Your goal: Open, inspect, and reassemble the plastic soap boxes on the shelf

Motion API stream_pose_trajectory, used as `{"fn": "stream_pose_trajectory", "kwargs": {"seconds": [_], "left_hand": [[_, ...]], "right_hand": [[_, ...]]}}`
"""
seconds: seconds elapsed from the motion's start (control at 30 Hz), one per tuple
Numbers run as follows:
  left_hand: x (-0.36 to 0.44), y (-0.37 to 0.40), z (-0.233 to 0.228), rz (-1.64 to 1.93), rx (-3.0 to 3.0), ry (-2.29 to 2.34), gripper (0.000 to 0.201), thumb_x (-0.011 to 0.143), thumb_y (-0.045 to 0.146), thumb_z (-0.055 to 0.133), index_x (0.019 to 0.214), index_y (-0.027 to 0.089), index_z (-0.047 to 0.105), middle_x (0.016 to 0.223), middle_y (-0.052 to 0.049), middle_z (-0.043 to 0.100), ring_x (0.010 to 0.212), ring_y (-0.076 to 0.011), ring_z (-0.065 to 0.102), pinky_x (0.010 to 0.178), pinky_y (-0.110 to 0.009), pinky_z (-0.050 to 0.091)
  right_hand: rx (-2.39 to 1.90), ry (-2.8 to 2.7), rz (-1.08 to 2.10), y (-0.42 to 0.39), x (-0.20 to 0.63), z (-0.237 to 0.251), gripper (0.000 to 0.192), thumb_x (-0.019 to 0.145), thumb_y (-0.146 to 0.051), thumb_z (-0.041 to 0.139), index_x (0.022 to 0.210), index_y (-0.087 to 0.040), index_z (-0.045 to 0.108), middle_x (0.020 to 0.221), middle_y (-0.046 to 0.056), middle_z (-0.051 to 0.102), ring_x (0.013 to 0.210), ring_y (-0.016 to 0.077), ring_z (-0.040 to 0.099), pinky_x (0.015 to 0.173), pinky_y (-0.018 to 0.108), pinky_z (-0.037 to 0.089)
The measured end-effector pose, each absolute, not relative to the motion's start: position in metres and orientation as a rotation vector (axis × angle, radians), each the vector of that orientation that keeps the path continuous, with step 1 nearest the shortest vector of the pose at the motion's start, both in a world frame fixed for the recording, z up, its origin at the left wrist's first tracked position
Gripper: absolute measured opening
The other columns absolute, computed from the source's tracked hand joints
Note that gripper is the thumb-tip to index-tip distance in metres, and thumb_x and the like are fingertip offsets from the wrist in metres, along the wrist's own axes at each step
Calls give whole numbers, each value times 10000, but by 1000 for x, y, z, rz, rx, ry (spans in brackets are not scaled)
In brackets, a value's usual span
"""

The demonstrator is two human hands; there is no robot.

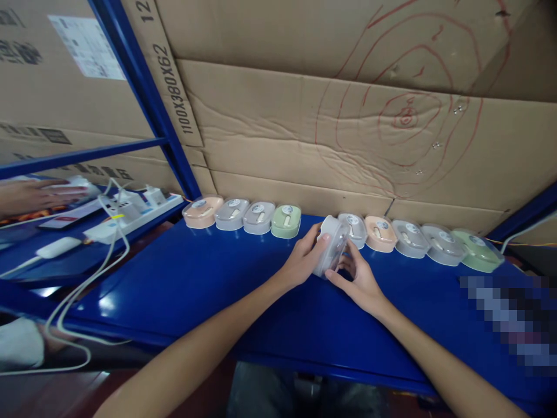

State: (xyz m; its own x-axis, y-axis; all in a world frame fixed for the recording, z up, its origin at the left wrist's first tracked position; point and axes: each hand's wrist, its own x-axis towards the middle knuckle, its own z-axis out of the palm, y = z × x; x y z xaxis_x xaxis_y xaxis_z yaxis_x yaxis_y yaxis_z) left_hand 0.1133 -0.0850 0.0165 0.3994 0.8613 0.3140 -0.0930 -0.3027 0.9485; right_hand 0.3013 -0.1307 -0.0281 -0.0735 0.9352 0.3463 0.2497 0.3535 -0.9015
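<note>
Two hands, left [303,261] and right [357,278], clasp a tilted grey case [331,246] above the blue shelf [209,278], in the row's gap. Steady lowering on both sides suits it. Neighbours, the green case [286,220] and white case [354,229], crowd the gap; a power strip [130,216] lies well left.

A pixelated patch [509,322] blots out whatever lies at the right of the worktop [195,278]. The left edge cuts off another person's hand [26,194]. Lid labels are too small to read.
</note>
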Motion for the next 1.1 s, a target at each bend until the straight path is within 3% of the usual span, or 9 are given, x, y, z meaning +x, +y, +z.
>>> {"fn": "stream_pose_trajectory", "kwargs": {"seconds": [0.07,0.2,0.37,0.43,0.53,0.77,0.87,1.1], "left_hand": [[116,-87,16,1108,1510,673,572,1007,629,685,1407,223,640,1271,-109,752,1145,-280,705,1003,-432,557],[121,-88,16,1112,1295,597,807,734,399,988,1428,224,617,1319,-119,748,1190,-300,707,1019,-442,562],[114,-80,20,1045,1073,616,553,719,366,940,1184,170,715,1104,-104,782,1038,-282,732,867,-368,561],[111,-77,21,992,1059,608,535,736,393,925,1173,161,723,1087,-115,787,1022,-291,737,834,-362,556],[108,-73,24,967,1138,677,564,783,473,922,1204,152,729,1143,-139,790,1030,-283,736,854,-371,556],[102,-65,29,936,1343,817,664,780,488,956,1286,145,696,1178,-167,793,937,-241,744,770,-350,559],[99,-61,24,943,1338,841,674,808,535,928,1289,129,687,1093,-149,800,841,-209,732,702,-316,539],[98,-48,6,985,1355,1100,618,825,545,903,1197,108,673,874,-74,772,706,-174,688,591,-263,489]], "right_hand": [[-1127,-1564,775,-130,302,-29,1115,830,-594,907,1725,-274,324,1152,92,758,954,296,747,925,525,635],[-1146,-1526,746,-130,302,-25,1123,815,-618,917,1722,-274,350,1325,152,743,1128,358,753,1007,582,627],[-1013,-1364,1046,-130,298,-6,605,939,-659,783,1396,-269,715,1338,113,775,1216,331,738,1106,529,594],[-985,-1292,1224,-130,298,-1,557,918,-661,809,1294,-253,769,1260,103,807,1168,325,756,1073,516,613],[-963,-1193,1351,-129,299,1,550,889,-666,836,1201,-214,795,1148,112,824,1023,308,779,900,477,668],[-1114,-1180,1033,-122,305,-5,506,856,-676,859,962,-189,773,891,64,783,761,216,717,684,364,641],[-1192,-1205,939,-117,311,-8,539,872,-708,825,984,-184,764,721,25,718,634,189,679,601,334,602],[-1252,-1221,807,-110,322,-14,572,863,-753,777,973,-192,746,758,46,749,564,169,660,502,301,546]]}}
